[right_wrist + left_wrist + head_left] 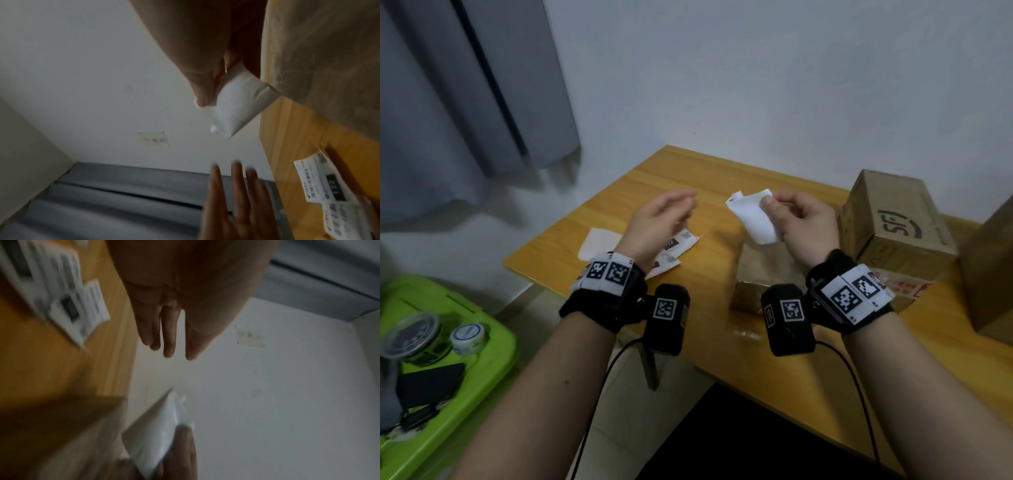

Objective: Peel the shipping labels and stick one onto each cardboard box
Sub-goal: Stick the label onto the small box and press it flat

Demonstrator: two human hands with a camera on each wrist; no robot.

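Head view: right hand [803,219] pinches a curling white label [751,217] above the small box [763,274]; left hand [659,219] hovers, fingers straight, holding nothing. Left wrist: blurred. Right wrist: a corner curls over, so the label may stick to itself.

Tabletop [722,178] orange-yellow wood grain. Boxes [893,219] brown cardboard, black logo print. Held paper [751,216] plain white. Labels [678,245] white, black print. Lower left: bin [482,377] bright green. Curtain [465,85] grey.
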